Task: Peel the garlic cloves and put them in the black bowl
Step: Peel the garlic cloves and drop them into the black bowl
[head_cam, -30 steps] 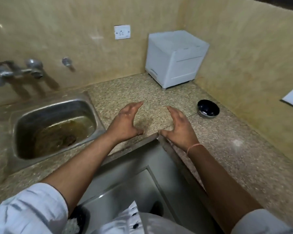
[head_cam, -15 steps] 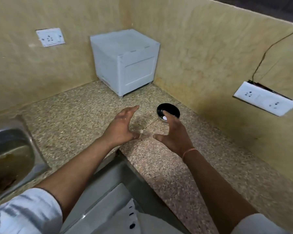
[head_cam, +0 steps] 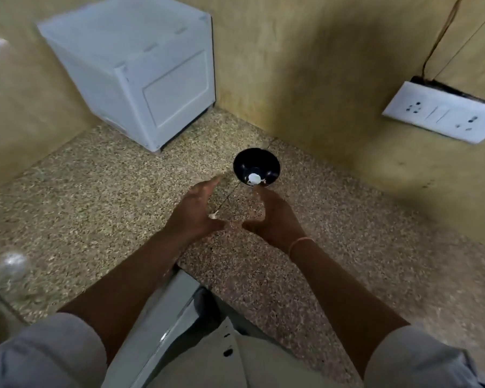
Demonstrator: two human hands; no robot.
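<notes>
Nearer the black bowl [head_cam: 252,159] than half a second ago, the left hand [head_cam: 192,212] and right hand [head_cam: 275,217] hover over the speckled counter [head_cam: 95,191], fingers spread, palms facing each other, holding nothing. One white garlic clove [head_cam: 254,178] sits inside the bowl, just beyond the right fingertips; a white box [head_cam: 140,74] stands in the corner.

There is only one view, from the person's head. It looks forward and steeply down at the worktop [head_cam: 95,191], into the corner where two walls [head_cam: 319,65] meet. The lens is wide and the camera is near: the sleeves [head_cam: 48,354] fill the bottom corners. The forearms run up to the left hand [head_cam: 192,214] and right hand [head_cam: 275,219] near the middle. The bowl [head_cam: 252,161] lies just beyond them, the box [head_cam: 140,65] at top left, the socket plate [head_cam: 443,113] at the right edge. The picture is a little blurred.
</notes>
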